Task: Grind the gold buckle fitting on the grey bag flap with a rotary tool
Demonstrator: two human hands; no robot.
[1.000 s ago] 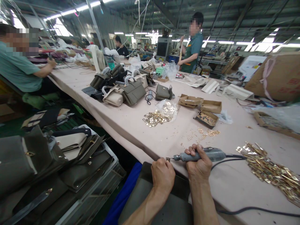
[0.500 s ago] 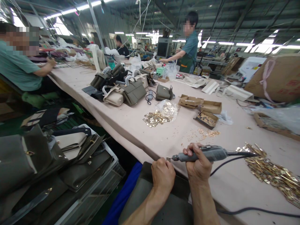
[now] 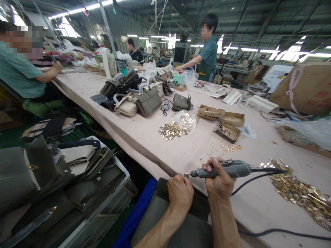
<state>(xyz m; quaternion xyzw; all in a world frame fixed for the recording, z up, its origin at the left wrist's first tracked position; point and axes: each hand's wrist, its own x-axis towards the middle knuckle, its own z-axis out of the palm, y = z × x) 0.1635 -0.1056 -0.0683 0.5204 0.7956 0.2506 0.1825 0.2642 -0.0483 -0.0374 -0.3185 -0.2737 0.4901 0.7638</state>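
Note:
My right hand (image 3: 219,177) is wrapped round a grey electric screwdriver (image 3: 236,169), held level with its tip pointing left. That tip meets a small metal clasp piece (image 3: 186,175) at the fingers of my left hand (image 3: 180,193). My left hand is closed, its thumb and fingertips by the clasp and partly hidden; it seems to pinch the clasp against the top edge of a dark olive handbag (image 3: 152,212). The bag sits below my hands at the table edge, half covered by my forearms.
Gold metal plates (image 3: 297,189) lie heaped at the right, with more plates (image 3: 170,131) beside a plastic bag. Small screws (image 3: 234,148) are scattered near a cardboard box (image 3: 227,133). Finished-looking handbags (image 3: 148,101) stand farther back. A crate (image 3: 126,175) of bags is at left. Co-workers (image 3: 209,51) work around.
Both hands, the screwdriver and the clasp stay almost in place. The black cord behind the screwdriver has shifted slightly.

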